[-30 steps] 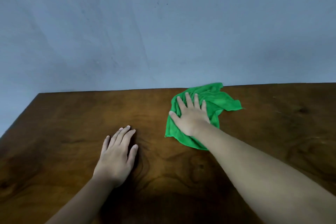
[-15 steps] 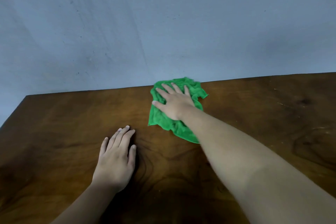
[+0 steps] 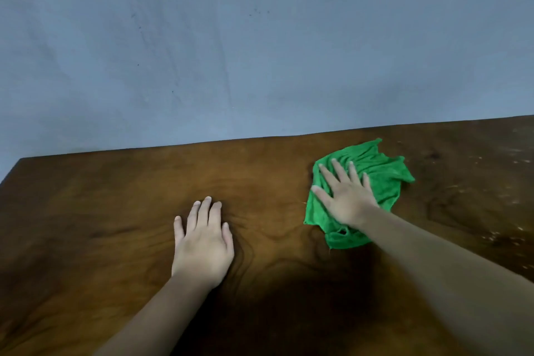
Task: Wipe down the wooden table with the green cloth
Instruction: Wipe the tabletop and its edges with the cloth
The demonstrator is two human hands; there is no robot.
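A crumpled green cloth lies on the dark wooden table, right of centre and a little short of the far edge. My right hand presses flat on the cloth's left part with its fingers spread, and the forearm covers the cloth's near right corner. To the left, my left hand rests palm down on bare wood, fingers slightly apart, holding nothing. The two hands are about a hand's width apart.
A plain blue-grey wall rises right behind the table's far edge. The table's left corner is in view. Pale specks and scuffs mark the wood at the far right. A dark shadow lies across the near middle.
My right hand swept the cloth left along the far edge, then back to the right and a little nearer. The left hand stayed flat in the same spot.
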